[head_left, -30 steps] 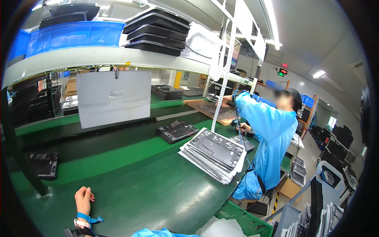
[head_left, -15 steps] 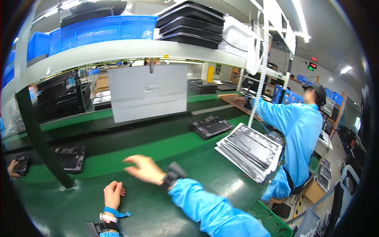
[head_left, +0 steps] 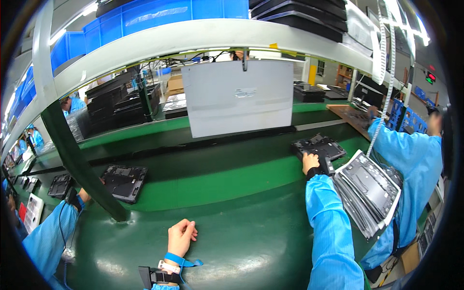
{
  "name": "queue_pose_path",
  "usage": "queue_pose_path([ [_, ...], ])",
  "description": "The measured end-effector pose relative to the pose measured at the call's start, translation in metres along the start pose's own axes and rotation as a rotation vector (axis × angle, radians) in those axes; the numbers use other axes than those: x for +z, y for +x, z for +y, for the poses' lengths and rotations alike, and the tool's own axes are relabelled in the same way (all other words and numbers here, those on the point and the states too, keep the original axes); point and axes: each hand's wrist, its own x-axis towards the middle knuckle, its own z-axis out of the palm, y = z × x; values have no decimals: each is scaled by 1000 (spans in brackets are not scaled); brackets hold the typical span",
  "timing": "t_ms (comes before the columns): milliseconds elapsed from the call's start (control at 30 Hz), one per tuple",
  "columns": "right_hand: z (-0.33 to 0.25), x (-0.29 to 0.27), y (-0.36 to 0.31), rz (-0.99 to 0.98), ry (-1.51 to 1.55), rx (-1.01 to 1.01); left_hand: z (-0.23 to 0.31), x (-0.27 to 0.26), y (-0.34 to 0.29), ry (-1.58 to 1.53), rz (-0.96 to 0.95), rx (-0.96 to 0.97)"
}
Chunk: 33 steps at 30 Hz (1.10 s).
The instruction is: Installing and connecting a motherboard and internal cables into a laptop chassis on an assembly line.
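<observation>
Black laptop chassis (head_left: 320, 144) on the worktop (head_left: 251, 217) is now lying within reach, my right hand (head_left: 310, 163) having crossed to its near edge, grip unclear, my left hand (head_left: 181, 239) resting curled, seemingly empty.

Free rm: bare dark-green worktop (head_left: 232, 200) btwn bare L hand (head_left: 181, 237) & bare R hand (head_left: 311, 163), OK for low sideways pass. R hand is up against black flat laptop base (head_left: 319, 146); thick stack of grey-black panels w/ white edges (head_left: 369, 186) blocks just R of it. L side: slanted dark-green metal post (head_left: 79, 164) + co-worker's blue sleeve (head_left: 53, 234) in way. Hanging white rectangular board (head_left: 239, 108) bars mid fwd reach.
</observation>
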Motion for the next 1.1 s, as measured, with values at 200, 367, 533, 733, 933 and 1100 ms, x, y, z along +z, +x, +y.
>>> queue_pose_path([
  [200,-7,25,19,141,-395,-215,2,1,1,-14,-2,-18],
  [367,-13,-62,-25,139,-313,-317,6,1,-1,-13,6,-7],
  [533,-40,-139,-105,198,-26,-519,1,0,-1,16,3,4],
  [733,-98,-170,-234,509,-116,-599,25,36,-19,-764,-333,-207],
  [933,-118,-201,-348,402,-28,-771,31,55,-35,-1030,-122,-275],
  [1100,-86,-233,-380,196,355,-1052,27,23,-68,-873,-111,-242],
])
